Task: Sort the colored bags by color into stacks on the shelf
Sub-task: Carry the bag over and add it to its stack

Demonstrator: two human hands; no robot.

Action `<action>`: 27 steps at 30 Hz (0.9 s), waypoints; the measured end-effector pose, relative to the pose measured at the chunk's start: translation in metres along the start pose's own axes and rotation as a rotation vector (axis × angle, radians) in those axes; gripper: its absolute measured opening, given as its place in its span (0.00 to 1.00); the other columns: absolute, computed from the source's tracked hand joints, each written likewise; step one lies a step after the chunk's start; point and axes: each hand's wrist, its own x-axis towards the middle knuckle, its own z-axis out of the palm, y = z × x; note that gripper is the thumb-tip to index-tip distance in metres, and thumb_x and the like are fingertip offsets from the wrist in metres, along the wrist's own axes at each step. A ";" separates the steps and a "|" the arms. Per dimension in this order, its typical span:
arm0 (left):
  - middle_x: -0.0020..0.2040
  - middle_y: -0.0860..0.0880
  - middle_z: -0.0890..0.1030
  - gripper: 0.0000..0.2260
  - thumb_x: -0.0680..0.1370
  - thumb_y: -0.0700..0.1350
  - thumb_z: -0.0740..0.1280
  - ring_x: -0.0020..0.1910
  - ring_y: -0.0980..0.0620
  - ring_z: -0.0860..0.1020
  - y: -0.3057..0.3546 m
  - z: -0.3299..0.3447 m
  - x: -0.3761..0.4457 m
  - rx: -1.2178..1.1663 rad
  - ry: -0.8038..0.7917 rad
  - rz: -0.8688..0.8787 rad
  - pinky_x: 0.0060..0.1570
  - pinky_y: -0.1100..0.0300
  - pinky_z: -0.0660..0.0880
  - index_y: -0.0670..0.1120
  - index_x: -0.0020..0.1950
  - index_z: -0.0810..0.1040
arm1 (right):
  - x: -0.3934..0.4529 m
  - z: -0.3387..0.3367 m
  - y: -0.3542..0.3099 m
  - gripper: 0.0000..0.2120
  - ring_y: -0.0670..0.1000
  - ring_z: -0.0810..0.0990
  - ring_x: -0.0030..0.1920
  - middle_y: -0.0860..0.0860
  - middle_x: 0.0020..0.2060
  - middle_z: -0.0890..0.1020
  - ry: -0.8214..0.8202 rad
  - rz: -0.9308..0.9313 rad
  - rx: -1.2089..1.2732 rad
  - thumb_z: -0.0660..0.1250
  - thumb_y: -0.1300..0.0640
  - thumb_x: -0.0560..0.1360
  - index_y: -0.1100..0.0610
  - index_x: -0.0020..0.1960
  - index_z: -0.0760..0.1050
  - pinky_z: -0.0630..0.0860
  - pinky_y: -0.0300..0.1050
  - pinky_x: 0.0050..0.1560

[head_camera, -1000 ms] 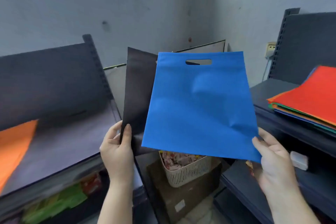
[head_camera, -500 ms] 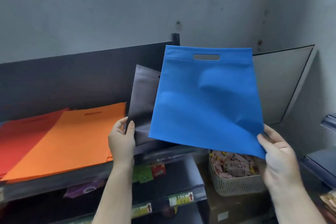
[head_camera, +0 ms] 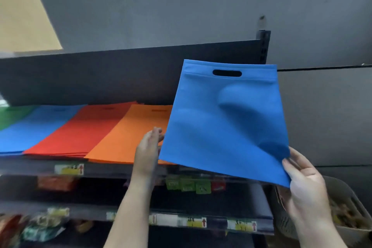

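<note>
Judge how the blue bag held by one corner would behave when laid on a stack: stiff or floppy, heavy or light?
The blue bag, pinched at its lower corner by the right hand, stays mostly spread yet bulges and curls there: probably semi-stiff fabric. One corner grip carries it, so likely light. Flat, so it should not roll.

The left hand (head_camera: pixel 148 148), no longer gripping the black bag seen earlier, is opening flat beside the blue bag (head_camera: pixel 225 125); green, blue and red stacks are coming into view.
</note>
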 end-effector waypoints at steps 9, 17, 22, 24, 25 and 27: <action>0.51 0.49 0.84 0.12 0.73 0.43 0.68 0.49 0.50 0.83 0.000 -0.155 -0.059 -0.101 0.094 -0.010 0.43 0.59 0.79 0.46 0.57 0.77 | -0.058 0.103 0.077 0.14 0.49 0.84 0.47 0.50 0.47 0.85 -0.305 0.105 -0.075 0.58 0.66 0.80 0.52 0.52 0.80 0.81 0.42 0.46; 0.50 0.57 0.84 0.13 0.78 0.40 0.66 0.50 0.54 0.82 -0.015 -0.300 -0.082 0.092 0.464 0.135 0.46 0.55 0.79 0.59 0.55 0.76 | -0.144 0.214 0.144 0.21 0.45 0.84 0.46 0.47 0.48 0.85 -0.525 0.224 -0.072 0.59 0.65 0.80 0.43 0.46 0.83 0.80 0.36 0.41; 0.52 0.56 0.83 0.12 0.78 0.41 0.67 0.52 0.56 0.81 -0.016 -0.391 -0.084 0.158 0.600 0.205 0.48 0.57 0.78 0.57 0.55 0.76 | -0.203 0.280 0.186 0.19 0.45 0.83 0.40 0.47 0.44 0.85 -0.612 0.233 -0.102 0.59 0.65 0.80 0.45 0.48 0.83 0.80 0.39 0.35; 0.52 0.53 0.83 0.10 0.78 0.41 0.66 0.52 0.54 0.81 -0.017 -0.423 -0.080 0.159 0.618 0.222 0.49 0.55 0.77 0.55 0.55 0.77 | -0.221 0.303 0.201 0.18 0.44 0.80 0.29 0.45 0.38 0.85 -0.613 0.222 -0.121 0.58 0.67 0.79 0.49 0.48 0.82 0.77 0.38 0.25; 0.51 0.53 0.84 0.10 0.78 0.40 0.66 0.51 0.54 0.82 -0.017 -0.437 -0.077 0.159 0.622 0.233 0.48 0.56 0.77 0.54 0.54 0.77 | -0.228 0.314 0.208 0.17 0.43 0.78 0.24 0.45 0.35 0.84 -0.609 0.216 -0.130 0.58 0.68 0.79 0.51 0.48 0.80 0.74 0.36 0.22; 0.50 0.55 0.84 0.09 0.78 0.40 0.66 0.49 0.56 0.82 -0.017 -0.462 -0.068 0.169 0.626 0.252 0.45 0.58 0.77 0.55 0.53 0.77 | -0.239 0.335 0.222 0.16 0.42 0.77 0.24 0.45 0.35 0.84 -0.600 0.201 -0.138 0.58 0.69 0.78 0.52 0.47 0.79 0.72 0.32 0.23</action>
